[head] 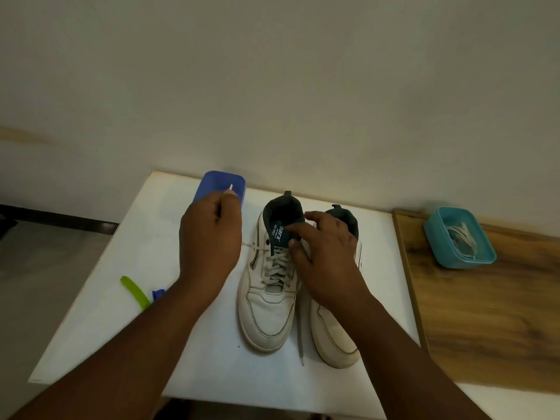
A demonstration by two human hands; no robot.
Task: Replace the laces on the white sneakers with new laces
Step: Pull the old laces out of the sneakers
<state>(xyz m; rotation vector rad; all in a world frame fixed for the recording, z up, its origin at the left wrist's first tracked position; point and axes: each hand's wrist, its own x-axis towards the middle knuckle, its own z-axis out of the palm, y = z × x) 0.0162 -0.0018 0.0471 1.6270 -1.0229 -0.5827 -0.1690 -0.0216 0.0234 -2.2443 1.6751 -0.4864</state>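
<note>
Two white sneakers side by side on a white table, toes toward the person, one lace being drawn out.

The left sneaker [268, 286] is scuffed off-white with dark piping, a dark lining and grey laces [277, 272] crossed over its tongue; a loose lace end [302, 334] trails down between it and the right sneaker [335, 334]. The insole print is only partly legible, reading roughly "arx". The left hand [209, 241] pinches a lace tip, the strand running taut from the sneaker's upper eyelets. The right hand [324, 253] rests with spread, relaxed fingers over the two collars, grasping nothing. On the table [127, 253], near its left edge, lies a green strip [135, 294]. Farther back stands a blue container [219, 184], contents hidden. On the wooden surface [485, 313] to the right, a teal container [459, 237] holds coiled white laces [462, 237].
</note>
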